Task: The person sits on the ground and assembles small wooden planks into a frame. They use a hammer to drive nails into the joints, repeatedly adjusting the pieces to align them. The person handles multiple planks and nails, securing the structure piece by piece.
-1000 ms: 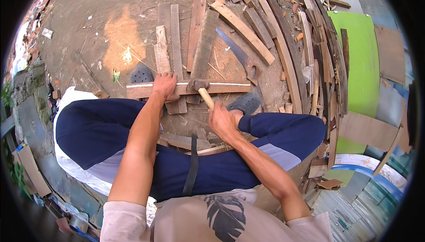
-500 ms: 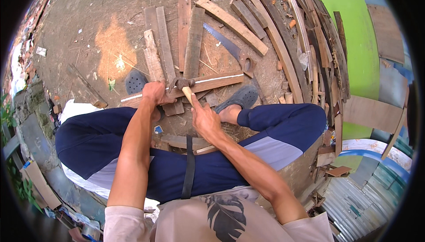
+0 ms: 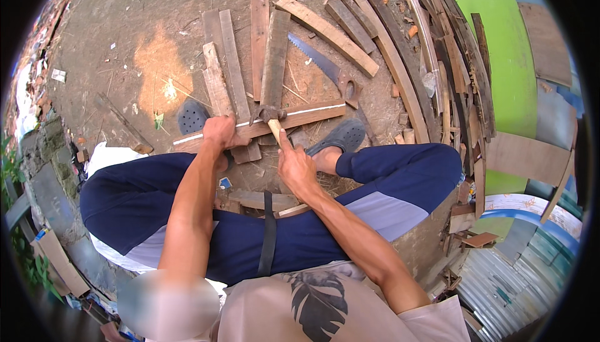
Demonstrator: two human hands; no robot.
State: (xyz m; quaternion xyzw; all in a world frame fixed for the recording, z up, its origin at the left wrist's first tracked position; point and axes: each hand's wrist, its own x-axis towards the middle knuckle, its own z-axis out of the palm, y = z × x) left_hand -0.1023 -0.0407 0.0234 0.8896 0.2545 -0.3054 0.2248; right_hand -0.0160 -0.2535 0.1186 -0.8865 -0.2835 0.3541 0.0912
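Observation:
My right hand (image 3: 296, 165) is closed round the wooden handle of a claw hammer (image 3: 274, 126), its forefinger stretched along the handle. The dark hammer head rests on or just above a brown wooden plank (image 3: 315, 113) with a white stripe along one edge; contact cannot be told. This plank lies crosswise between my feet, over shorter wood pieces (image 3: 245, 152). Near its left end, my left hand (image 3: 220, 132) grips the plank, fingers partly hidden. A grey-brown board (image 3: 274, 54) runs away from me, its near end by the striped plank.
A handsaw (image 3: 319, 60) lies beyond the plank to the right. Loose boards (image 3: 217, 79) lie ahead, with long timbers (image 3: 400, 67) stacked along the right. My grey clogs (image 3: 345, 137) flank the work. Left stands a low block wall (image 3: 53, 173); right, a green panel (image 3: 500, 60).
The hammer and my right hand have shifted slightly right along the plank and a little nearer to me. My left hand stays on the plank.

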